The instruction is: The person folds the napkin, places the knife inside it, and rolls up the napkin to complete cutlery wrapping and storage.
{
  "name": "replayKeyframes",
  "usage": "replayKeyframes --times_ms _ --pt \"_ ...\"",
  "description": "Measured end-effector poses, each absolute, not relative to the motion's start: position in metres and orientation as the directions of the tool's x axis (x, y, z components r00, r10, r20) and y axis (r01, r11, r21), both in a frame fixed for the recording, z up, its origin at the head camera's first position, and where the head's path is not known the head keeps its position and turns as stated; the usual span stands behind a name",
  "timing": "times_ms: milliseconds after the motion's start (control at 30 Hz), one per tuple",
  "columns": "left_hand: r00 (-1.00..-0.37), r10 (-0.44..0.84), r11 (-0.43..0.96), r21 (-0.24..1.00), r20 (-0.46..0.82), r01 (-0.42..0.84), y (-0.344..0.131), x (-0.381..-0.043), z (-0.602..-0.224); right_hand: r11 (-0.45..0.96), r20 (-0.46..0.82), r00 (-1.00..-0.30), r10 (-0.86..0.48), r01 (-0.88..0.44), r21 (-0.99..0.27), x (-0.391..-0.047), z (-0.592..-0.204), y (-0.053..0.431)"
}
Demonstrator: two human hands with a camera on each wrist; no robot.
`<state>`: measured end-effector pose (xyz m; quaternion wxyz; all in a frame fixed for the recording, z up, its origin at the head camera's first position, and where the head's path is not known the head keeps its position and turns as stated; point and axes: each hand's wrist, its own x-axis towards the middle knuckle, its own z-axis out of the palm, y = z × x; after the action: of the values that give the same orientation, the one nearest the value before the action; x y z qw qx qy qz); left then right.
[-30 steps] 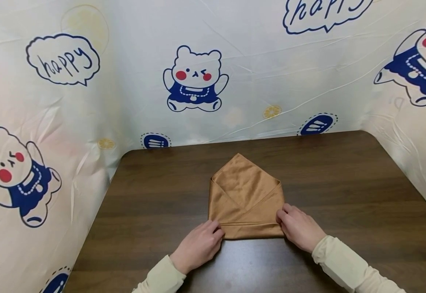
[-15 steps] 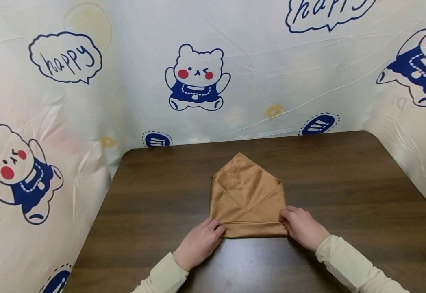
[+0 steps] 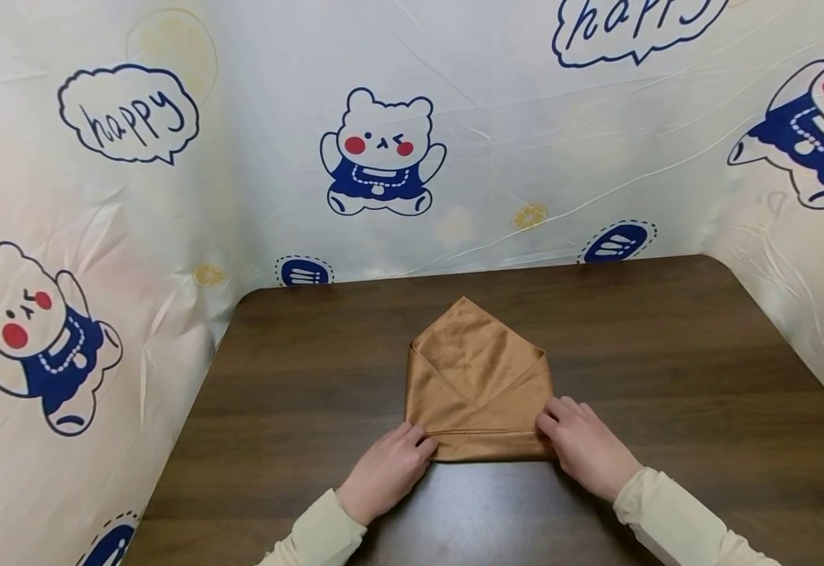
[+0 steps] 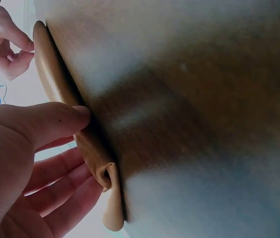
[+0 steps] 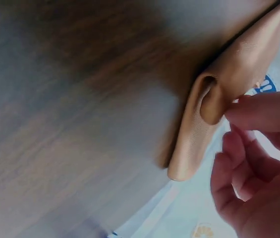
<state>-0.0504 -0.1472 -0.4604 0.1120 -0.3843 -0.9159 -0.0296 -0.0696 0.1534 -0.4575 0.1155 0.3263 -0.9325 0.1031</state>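
Legible: "happy", in a cloud-shaped speech bubble (image 3: pixel 129 114) on the printed backdrop (image 3: pixel 256 94), up and left of the far left corner of the tabletop (image 3: pixel 299 354). "happy" again, second bubble (image 3: pixel 638 27), top cropped, above the far edge's right half.

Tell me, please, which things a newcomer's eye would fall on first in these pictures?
Probably the shiny brown cloth, folded like an open envelope on the dark wooden table, its point toward the far edge. Then the left hand and right hand, gripping the two ends of its near fold. Behind the table, a winking cartoon bear with red cheeks stands out on the pale backdrop.
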Motion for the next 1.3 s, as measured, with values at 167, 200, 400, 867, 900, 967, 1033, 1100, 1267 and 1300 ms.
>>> replayKeyframes --times_ms 167,200,400,867,900,967,1033,1100,1267,1300 --pt "-0.686 0.693 0.708 -0.031 0.22 0.705 -0.147 -0.05 -0.461 0.704 0.317 -0.692 -0.649 -0.704 -0.095 -0.063 -0.457 0.154" --pt "-0.688 0.692 0.709 -0.031 0.218 0.704 -0.147 -0.05 -0.461 0.697 0.317 -0.685 -0.656 -0.711 -0.093 -0.062 -0.457 0.155" --pt "-0.692 0.69 0.711 -0.022 0.212 0.703 -0.148 -0.05 -0.46 0.7 0.272 -0.702 -0.658 -0.704 -0.121 -0.057 -0.458 0.157" --pt "-0.719 0.675 0.726 0.025 0.166 0.688 -0.153 -0.053 -0.458 0.692 0.267 -0.695 -0.668 -0.712 -0.122 -0.065 -0.462 0.16" --pt "-0.719 0.675 0.726 0.026 0.167 0.687 -0.153 -0.052 -0.458 0.694 0.269 -0.695 -0.667 -0.711 -0.116 -0.065 -0.462 0.159" --pt "-0.718 0.676 0.725 0.022 0.169 0.688 -0.153 -0.052 -0.457 0.695 0.273 -0.693 -0.667 -0.711 -0.108 -0.066 -0.462 0.159" --pt "-0.716 0.676 0.724 0.018 0.175 0.689 -0.153 -0.052 -0.456 0.694 0.279 -0.69 -0.668 -0.713 -0.102 -0.066 -0.462 0.158" --pt "-0.715 0.676 0.725 0.013 0.179 0.689 -0.153 -0.052 -0.456 0.693 0.283 -0.688 -0.668 -0.714 -0.099 -0.066 -0.462 0.158" --pt "-0.711 0.675 0.725 0.005 0.197 0.689 -0.153 -0.053 -0.457 0.695 0.281 -0.689 -0.667 -0.712 -0.095 -0.065 -0.462 0.157" --pt "-0.71 0.675 0.724 0.004 0.199 0.69 -0.153 -0.053 -0.457 0.697 0.28 -0.69 -0.667 -0.711 -0.094 -0.065 -0.463 0.158"
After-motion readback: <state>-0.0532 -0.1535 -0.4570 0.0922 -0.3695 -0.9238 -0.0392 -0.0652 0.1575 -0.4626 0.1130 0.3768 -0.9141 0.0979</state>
